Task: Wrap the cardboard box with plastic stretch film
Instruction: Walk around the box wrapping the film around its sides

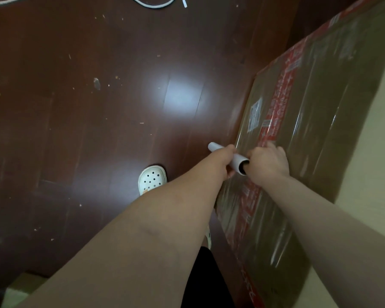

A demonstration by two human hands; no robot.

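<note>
A large flat cardboard box point(316, 121) with red printed tape stands on the floor along the right side, leaning against a pale wall. Shiny stretch film covers its face. A white film roll point(237, 160) lies across the box's near left edge. My left hand point(226, 160) grips the roll around its middle. My right hand point(268, 162) holds the roll's open near end, with a finger or thumb tucked into the dark core, and its fingertips reach the film on the box.
Dark red wooden floor point(98, 130) spreads to the left, dotted with small scraps. My foot in a white perforated clog point(152, 177) stands beside the box. A white cable point(151, 3) lies at the top edge. The pale wall point(369, 152) is on the right.
</note>
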